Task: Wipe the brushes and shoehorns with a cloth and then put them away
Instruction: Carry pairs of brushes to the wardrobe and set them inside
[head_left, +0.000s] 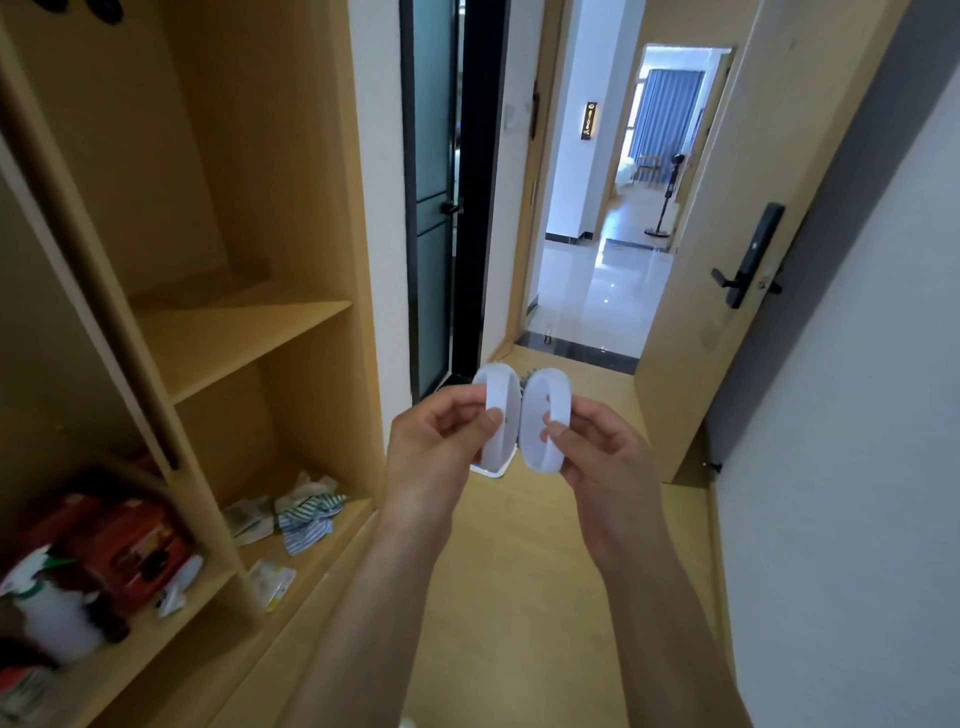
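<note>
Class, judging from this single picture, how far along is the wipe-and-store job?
Done: nothing can be confirmed; no stored brush shows on the shelves.
In hand: the left hand and right hand each hold a white brush, side by side.
Left: putting them away; a striped cloth lies on the lower shelf. No shoehorn is visible.

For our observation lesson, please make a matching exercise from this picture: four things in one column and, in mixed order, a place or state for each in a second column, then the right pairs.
Things
1. left oval white plastic brush
2. right oval white plastic brush
3. blue-striped crumpled cloth
4. black electronic door lock

Places or states
A. lying on the lower shelf of the wooden cabinet
B. pinched in the right hand
C. mounted on the open pale wooden door
D. pinched in the left hand

Pairs: 1-D, 2-B, 3-A, 4-C
</note>
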